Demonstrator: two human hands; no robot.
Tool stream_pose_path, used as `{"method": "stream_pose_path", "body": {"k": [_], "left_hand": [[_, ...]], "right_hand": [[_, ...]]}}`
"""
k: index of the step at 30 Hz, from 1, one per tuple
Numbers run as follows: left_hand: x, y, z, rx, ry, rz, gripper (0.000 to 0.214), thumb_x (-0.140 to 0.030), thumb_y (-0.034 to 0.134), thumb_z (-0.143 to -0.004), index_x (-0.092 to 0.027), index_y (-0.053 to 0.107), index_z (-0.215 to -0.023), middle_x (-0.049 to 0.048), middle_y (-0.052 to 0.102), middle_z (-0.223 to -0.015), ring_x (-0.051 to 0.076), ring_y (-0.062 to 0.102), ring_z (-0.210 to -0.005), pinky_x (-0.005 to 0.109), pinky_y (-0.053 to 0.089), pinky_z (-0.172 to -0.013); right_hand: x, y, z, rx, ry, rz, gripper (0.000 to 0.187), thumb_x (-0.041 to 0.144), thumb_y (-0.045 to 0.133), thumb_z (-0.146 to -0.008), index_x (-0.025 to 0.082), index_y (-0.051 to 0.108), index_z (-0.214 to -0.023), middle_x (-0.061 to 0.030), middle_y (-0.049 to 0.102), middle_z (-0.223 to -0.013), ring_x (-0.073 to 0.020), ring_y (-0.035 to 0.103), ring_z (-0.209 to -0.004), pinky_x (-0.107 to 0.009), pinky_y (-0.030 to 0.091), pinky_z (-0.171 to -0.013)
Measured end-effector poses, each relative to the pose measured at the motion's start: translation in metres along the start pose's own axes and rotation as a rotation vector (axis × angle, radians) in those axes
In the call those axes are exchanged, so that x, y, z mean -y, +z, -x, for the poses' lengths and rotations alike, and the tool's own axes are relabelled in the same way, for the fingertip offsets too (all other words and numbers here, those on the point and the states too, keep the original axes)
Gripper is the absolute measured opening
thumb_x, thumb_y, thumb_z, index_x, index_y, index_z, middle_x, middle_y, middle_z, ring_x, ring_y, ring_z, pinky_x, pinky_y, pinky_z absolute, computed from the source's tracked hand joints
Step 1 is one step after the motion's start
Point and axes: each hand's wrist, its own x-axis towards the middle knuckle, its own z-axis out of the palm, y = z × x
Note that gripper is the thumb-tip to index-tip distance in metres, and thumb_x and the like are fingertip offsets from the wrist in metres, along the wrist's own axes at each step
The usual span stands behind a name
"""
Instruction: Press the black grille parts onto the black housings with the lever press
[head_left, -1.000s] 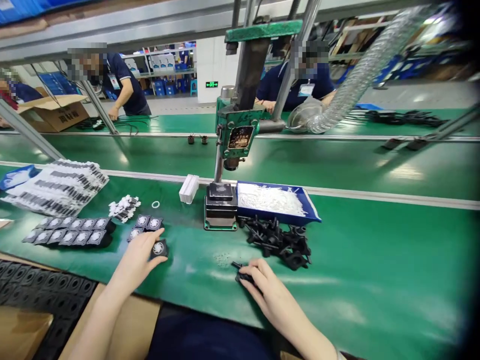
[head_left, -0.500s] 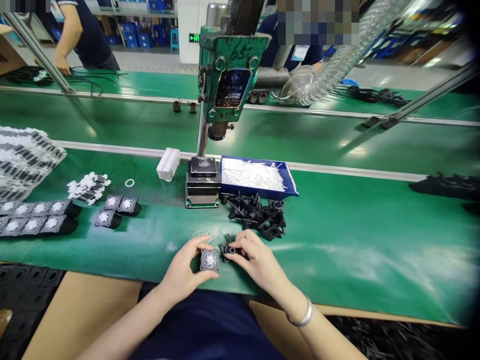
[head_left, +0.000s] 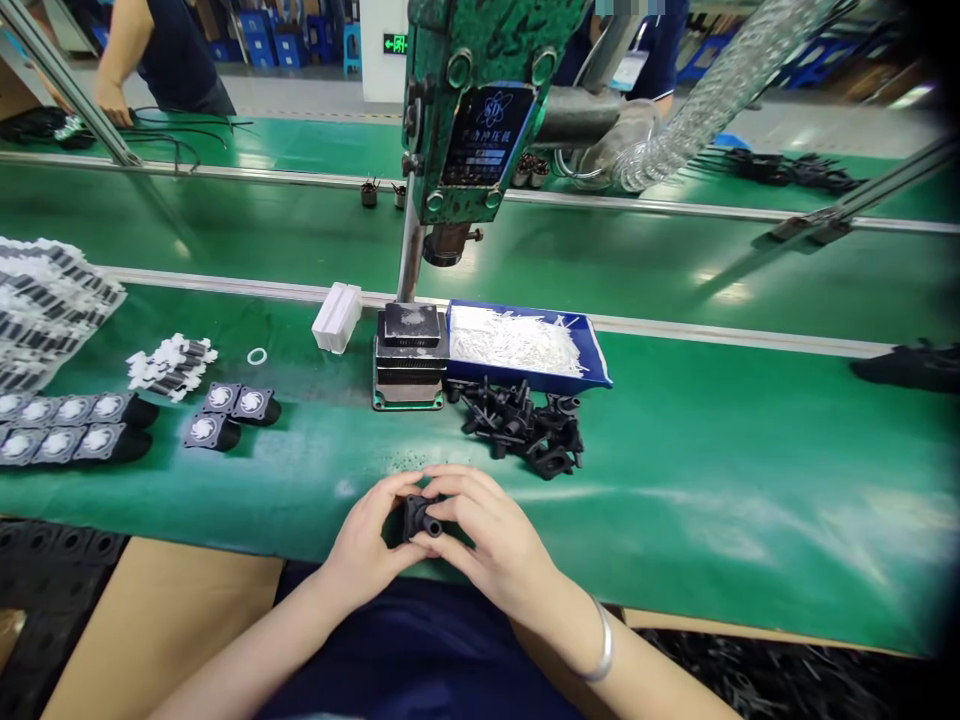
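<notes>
Low over the front of the green bench, my two hands meet around a small black part. My left hand (head_left: 364, 540) curls its thumb and fingers about the sides of a square black pump housing, which is now mostly hidden. On its face lies a black pump cover (head_left: 429, 525) with a tubular spout, pinched by my right hand (head_left: 499, 535). Whether the cover is fully seated I cannot tell. Beyond my hands is a pile of similar black covers (head_left: 517, 425). Three pump housings with white impellers (head_left: 253, 402) stand to the left.
A green hand press (head_left: 480, 120) rises over its black base block (head_left: 411, 355). Beside it sit a blue tray of white strips (head_left: 604, 375) and a white block (head_left: 337, 318). White-and-black rotors (head_left: 172, 366), a white ring (head_left: 256, 356) and rows of housings lie left. Two people stand across the bench.
My right hand has moved left, bringing the black cover onto the housing's face, so the white impeller is covered. My left hand keeps its hold. The view has shifted slightly.
</notes>
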Motion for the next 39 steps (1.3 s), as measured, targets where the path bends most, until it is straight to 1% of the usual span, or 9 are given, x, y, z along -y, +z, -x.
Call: {"method": "stream_pose_path", "body": {"k": [4,9,15,18,20,22,26,28,39], "left_hand": [[-0.001,0.001,0.0,0.006,0.0,-0.004,0.055,-0.03,0.074,-0.084,-0.025,0.049,-0.133,0.0094,0.065,-0.123,0.025,0.066,-0.11,0.042,0.056,-0.098],[-0.003,0.0,-0.001,-0.005,0.071,-0.015,0.057,-0.028,0.073,-0.086,-0.027,0.045,-0.136,0.0061,0.067,-0.118,0.022,0.067,-0.107,0.041,0.056,-0.096],[-0.002,0.0,0.0,-0.016,0.111,-0.032,0.059,-0.038,0.074,-0.087,-0.029,0.045,-0.137,0.0058,0.068,-0.117,0.022,0.067,-0.106,0.039,0.057,-0.094],[-0.002,0.0,-0.001,-0.028,0.108,-0.04,0.062,-0.046,0.076,-0.083,-0.029,0.046,-0.136,0.0059,0.068,-0.118,0.023,0.068,-0.104,0.039,0.057,-0.093],[-0.003,0.0,-0.002,-0.023,0.094,-0.043,0.064,-0.048,0.076,-0.082,-0.03,0.046,-0.135,0.0049,0.069,-0.114,0.022,0.069,-0.102,0.039,0.057,-0.094],[-0.004,0.0,-0.002,-0.016,0.086,-0.048,0.064,-0.049,0.076,-0.082,-0.03,0.045,-0.135,0.0042,0.07,-0.111,0.022,0.069,-0.101,0.04,0.057,-0.094],[-0.003,0.0,-0.002,-0.017,0.121,-0.041,0.06,-0.049,0.069,-0.088,-0.029,0.043,-0.137,0.0062,0.068,-0.114,0.022,0.068,-0.102,0.038,0.058,-0.092],[-0.003,0.0,-0.002,-0.007,0.121,-0.024,0.058,-0.046,0.067,-0.09,-0.029,0.041,-0.14,0.0065,0.068,-0.115,0.022,0.068,-0.103,0.038,0.058,-0.092],[0.0,0.001,0.0,0.003,0.111,-0.022,0.061,-0.035,0.07,-0.09,-0.03,0.038,-0.142,0.006,0.066,-0.117,0.022,0.066,-0.106,0.04,0.055,-0.098]], "right_hand": [[-0.002,-0.001,0.001,0.029,-0.001,0.006,0.01,0.025,0.062,-0.096,0.022,0.058,-0.105,-0.0077,0.068,-0.104,-0.0235,0.063,-0.111,-0.045,0.056,-0.096],[0.0,0.004,0.005,0.044,0.029,0.021,0.012,0.021,0.063,-0.095,0.019,0.056,-0.104,-0.0075,0.065,-0.1,-0.0233,0.059,-0.112,-0.045,0.054,-0.098],[0.0,0.001,0.003,0.032,0.046,-0.063,0.015,0.021,0.068,-0.092,0.019,0.057,-0.102,-0.0068,0.066,-0.098,-0.0231,0.06,-0.11,-0.042,0.054,-0.095],[-0.003,-0.008,0.001,-0.069,0.117,-0.131,0.014,0.02,0.07,-0.09,0.021,0.059,-0.099,-0.0048,0.067,-0.098,-0.0221,0.062,-0.11,-0.04,0.054,-0.095],[-0.006,-0.014,0.0,-0.194,0.173,-0.106,0.015,0.016,0.069,-0.09,0.022,0.059,-0.1,-0.0046,0.067,-0.099,-0.0216,0.062,-0.111,-0.04,0.054,-0.095],[-0.007,-0.016,0.0,-0.239,0.171,-0.063,0.017,0.014,0.07,-0.089,0.021,0.059,-0.1,-0.005,0.067,-0.1,-0.0217,0.062,-0.111,-0.04,0.053,-0.096],[-0.004,-0.008,0.003,-0.032,0.018,-0.035,0.019,0.017,0.071,-0.089,0.018,0.058,-0.104,-0.0075,0.067,-0.101,-0.0234,0.06,-0.115,-0.042,0.053,-0.098],[-0.002,-0.002,0.004,0.02,-0.015,-0.01,0.018,0.016,0.069,-0.09,0.017,0.058,-0.104,-0.009,0.067,-0.102,-0.0237,0.059,-0.115,-0.043,0.053,-0.1],[-0.005,0.009,0.008,0.04,0.046,0.007,0.016,0.021,0.065,-0.093,0.019,0.056,-0.106,-0.0084,0.065,-0.101,-0.0244,0.058,-0.115,-0.045,0.054,-0.097]]}}
